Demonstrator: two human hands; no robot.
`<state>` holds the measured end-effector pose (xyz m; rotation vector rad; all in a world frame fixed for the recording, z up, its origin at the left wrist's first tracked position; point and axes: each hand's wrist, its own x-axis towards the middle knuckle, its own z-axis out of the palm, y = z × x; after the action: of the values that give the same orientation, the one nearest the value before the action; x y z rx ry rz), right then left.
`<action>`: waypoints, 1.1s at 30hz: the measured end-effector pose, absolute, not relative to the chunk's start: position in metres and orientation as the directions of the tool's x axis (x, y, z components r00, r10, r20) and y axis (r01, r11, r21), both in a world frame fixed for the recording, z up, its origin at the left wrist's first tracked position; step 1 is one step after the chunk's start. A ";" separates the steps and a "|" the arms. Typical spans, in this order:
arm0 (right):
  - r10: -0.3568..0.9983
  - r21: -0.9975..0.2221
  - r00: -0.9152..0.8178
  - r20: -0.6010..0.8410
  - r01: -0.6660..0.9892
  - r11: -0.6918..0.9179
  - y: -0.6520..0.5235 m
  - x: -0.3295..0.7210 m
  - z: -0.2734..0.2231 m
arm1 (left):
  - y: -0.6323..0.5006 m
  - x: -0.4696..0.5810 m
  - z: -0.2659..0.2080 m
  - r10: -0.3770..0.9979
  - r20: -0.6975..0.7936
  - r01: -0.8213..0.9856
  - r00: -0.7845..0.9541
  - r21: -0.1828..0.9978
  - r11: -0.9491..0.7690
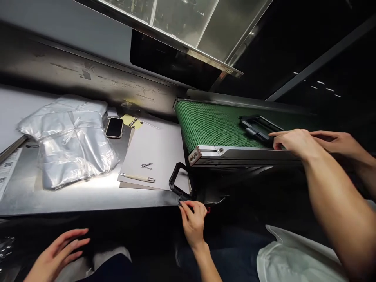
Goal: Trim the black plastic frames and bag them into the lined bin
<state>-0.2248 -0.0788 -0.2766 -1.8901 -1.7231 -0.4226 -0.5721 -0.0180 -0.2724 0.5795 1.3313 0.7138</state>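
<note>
My left hand [60, 253] is low on the left, in front of the metal table's edge. Its fingers are apart and nothing is in them. At the table's front edge, my right hand [194, 219] pinches the lower end of a black plastic frame [175, 174], which stands tilted with an opening through its middle. Behind the frame lie grey-white sheets [164, 150] of card or paper, bearing a cream-handled craft knife [138, 178] and small metal nail clippers [147, 166]. My fingertips partly hide the frame's gripped end.
A green conveyor belt [205, 121] runs rightward. Another person's hands [293, 141] touch a black plastic part [255, 127] on it. Clear plastic bags [76, 149], a phone [114, 127] and a yellow label sheet [132, 121] lie on the metal table [96, 197].
</note>
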 end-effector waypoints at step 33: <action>0.975 -0.974 0.185 -0.122 -0.210 -0.082 -0.080 -0.357 -0.258 | -0.036 -0.566 -0.194 0.741 -0.581 -0.201 0.336 0.724 0.660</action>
<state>-0.3575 -0.0795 -0.2584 -1.2189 -0.8653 1.2241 -0.5656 -0.0361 -0.1945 0.6002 1.0592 0.6643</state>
